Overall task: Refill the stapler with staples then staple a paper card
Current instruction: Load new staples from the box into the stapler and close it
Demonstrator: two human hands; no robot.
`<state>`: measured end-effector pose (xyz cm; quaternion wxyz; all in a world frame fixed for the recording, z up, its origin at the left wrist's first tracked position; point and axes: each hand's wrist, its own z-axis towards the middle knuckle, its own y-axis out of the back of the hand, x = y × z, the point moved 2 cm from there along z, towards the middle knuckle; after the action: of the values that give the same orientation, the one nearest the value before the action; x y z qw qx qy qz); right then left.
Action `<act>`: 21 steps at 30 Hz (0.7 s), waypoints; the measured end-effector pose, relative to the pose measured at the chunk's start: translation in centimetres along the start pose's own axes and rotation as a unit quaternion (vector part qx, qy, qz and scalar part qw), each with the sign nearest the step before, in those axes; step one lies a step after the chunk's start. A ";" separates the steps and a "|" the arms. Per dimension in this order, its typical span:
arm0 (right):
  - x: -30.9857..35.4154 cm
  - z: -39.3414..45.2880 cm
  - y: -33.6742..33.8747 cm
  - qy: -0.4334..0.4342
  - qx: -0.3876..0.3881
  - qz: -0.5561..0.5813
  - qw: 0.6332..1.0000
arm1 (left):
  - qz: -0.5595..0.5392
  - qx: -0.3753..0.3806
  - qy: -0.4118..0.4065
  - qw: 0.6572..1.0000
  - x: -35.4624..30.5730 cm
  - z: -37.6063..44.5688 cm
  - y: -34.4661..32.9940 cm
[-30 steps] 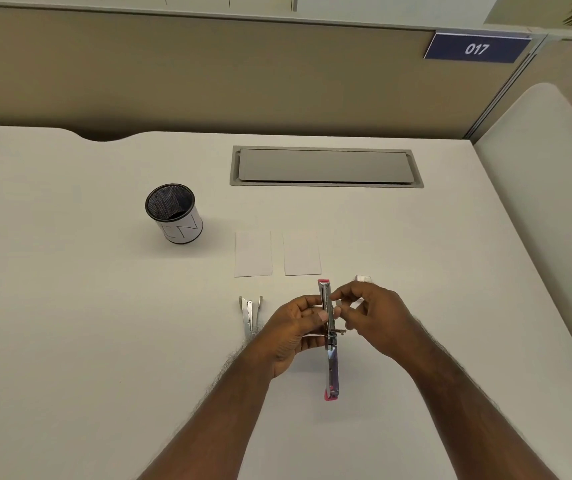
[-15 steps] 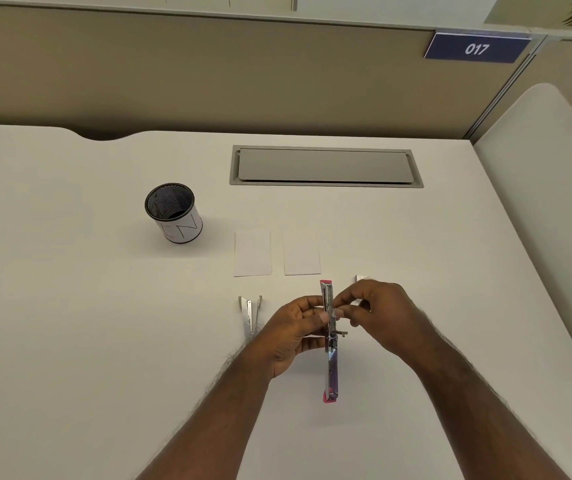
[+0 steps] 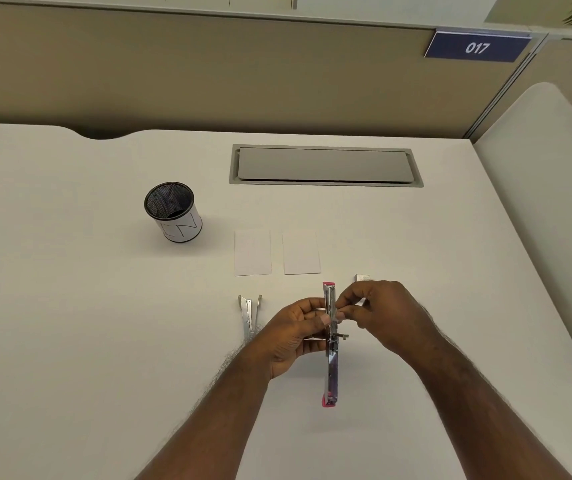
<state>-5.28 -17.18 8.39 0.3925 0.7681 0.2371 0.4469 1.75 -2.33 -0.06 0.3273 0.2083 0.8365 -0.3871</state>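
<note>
Stapler (image 3: 330,358): opened out flat in one long line, bright metal channel showing, pink plastic at both ends; held above the near middle of the white surface (image 3: 70,341), running away from the viewer.
Left hand (image 3: 295,336): fingers curled round the stapler's middle from the left, thumb on top.
Right hand (image 3: 385,315): fingers pinching a small item at the channel from the right; too small to tell what it is.
Two paper cards (image 3: 252,252), white: flat, side by side, just beyond the hands.
Small pale box (image 3: 362,278): behind the right hand.
Metal staple remover (image 3: 249,315): left of the left hand.
Mesh pen cup (image 3: 173,212): far left, white label with faint letters, unreadable.
Blue sign (image 3: 478,46) on partition: "017"
</note>
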 end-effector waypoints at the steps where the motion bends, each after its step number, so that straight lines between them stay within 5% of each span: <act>1: 0.0 0.0 0.1 0.000 -0.005 0.004 1.000 | 0.000 -0.001 -0.001 1.000 0.0 0.0 0.0; 21: 0.2 -0.7 0.1 -0.001 -0.006 -0.034 0.999 | -0.026 0.030 0.009 0.999 0.4 -0.2 -0.1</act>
<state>-5.79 -16.82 8.76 0.4119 0.7580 0.2597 0.4340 1.30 -2.20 -0.22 0.3028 0.1994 0.8327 -0.4186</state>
